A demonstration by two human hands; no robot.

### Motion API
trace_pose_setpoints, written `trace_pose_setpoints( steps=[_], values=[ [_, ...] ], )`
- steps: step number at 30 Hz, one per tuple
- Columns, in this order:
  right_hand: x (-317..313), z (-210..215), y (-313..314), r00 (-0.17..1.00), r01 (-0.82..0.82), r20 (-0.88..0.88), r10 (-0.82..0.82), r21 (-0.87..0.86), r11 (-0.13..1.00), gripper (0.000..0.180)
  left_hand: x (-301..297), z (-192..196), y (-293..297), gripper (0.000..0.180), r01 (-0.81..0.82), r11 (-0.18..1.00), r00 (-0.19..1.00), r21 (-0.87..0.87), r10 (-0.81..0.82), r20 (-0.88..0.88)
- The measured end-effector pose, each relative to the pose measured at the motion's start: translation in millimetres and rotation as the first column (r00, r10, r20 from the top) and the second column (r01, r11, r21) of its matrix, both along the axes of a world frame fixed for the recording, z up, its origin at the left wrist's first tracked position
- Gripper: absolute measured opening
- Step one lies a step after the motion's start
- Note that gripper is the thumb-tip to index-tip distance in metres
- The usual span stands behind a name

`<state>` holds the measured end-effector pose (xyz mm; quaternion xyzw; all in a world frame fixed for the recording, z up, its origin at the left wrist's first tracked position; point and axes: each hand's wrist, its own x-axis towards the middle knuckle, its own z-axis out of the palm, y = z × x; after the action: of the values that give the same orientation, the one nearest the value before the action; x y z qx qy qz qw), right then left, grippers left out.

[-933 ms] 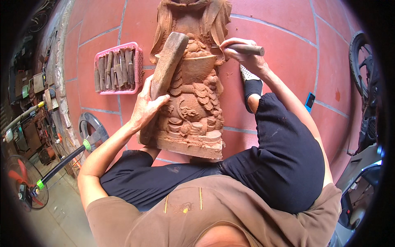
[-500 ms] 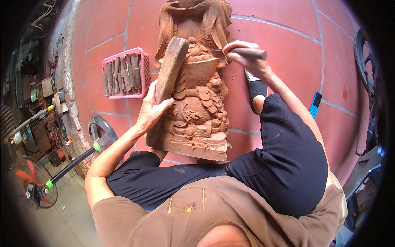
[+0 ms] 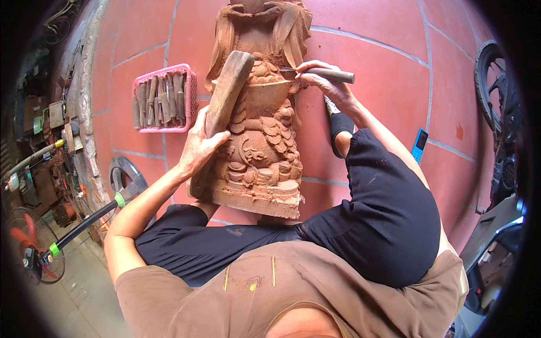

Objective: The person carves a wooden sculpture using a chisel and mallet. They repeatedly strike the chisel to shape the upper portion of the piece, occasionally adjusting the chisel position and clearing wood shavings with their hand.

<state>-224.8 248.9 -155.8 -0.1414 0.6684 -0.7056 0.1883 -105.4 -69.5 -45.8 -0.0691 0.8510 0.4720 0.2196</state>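
A reddish-brown wood carving (image 3: 259,143), cut with draped folds, coins and rounded shapes, lies on the floor in front of me. My left hand (image 3: 201,147) is closed around a long wooden mallet (image 3: 230,93), which slants over the carving's left side. On the right, my right hand (image 3: 324,77) grips a carving chisel (image 3: 337,75) by its round wooden handle. The chisel's thin blade points left, its tip at the carving's upper right part; whether it touches the wood I cannot tell. Reddish wood dust covers the carved surface.
A pink plastic basket (image 3: 192,101) full of wooden-handled tools (image 3: 163,101) stands left of the carving. A blue phone (image 3: 420,145) lies on the red tiles to the right. An orange-bladed fan (image 3: 35,245) is at lower left, a black wheel (image 3: 490,79) at far right.
My right hand has turned the chisel, so its blade now shows and points at the carving. The whole view has shifted slightly; my left hand still holds the mallet in the same place.
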Motion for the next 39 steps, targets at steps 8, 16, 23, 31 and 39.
trace_pose_setpoints(
  steps=[8,16,23,31,39],
  values=[
    [-3.9,13.4,-1.0,0.714,0.097,-0.69,0.12,0.267,0.959,0.014,-0.8,3.5,6.0,0.072,-0.024,0.999,1.0,0.04,0.023,0.021],
    [-5.8,17.8,0.8,0.973,-0.024,-0.22,0.065,0.184,0.983,0.014,-1.6,3.3,4.1,0.071,0.004,1.0,1.0,0.007,-0.004,0.014],
    [4.9,-3.6,0.8,0.988,0.076,0.143,-0.057,-0.13,0.989,0.017,-1.0,-0.9,0.5,0.069,-0.012,0.997,1.0,0.074,0.011,0.017],
    [-1.5,4.8,0.9,0.848,0.106,-0.529,0.006,0.182,0.978,0.014,-1.8,2.9,5.4,0.07,-0.011,0.999,1.0,0.035,0.011,0.01],
    [-11.0,12.6,-16.0,0.887,0.097,-0.461,-0.006,0.173,0.98,0.01,-0.7,-0.8,0.4,0.07,-0.008,0.999,1.0,0.035,0.008,-0.004]
  ],
)
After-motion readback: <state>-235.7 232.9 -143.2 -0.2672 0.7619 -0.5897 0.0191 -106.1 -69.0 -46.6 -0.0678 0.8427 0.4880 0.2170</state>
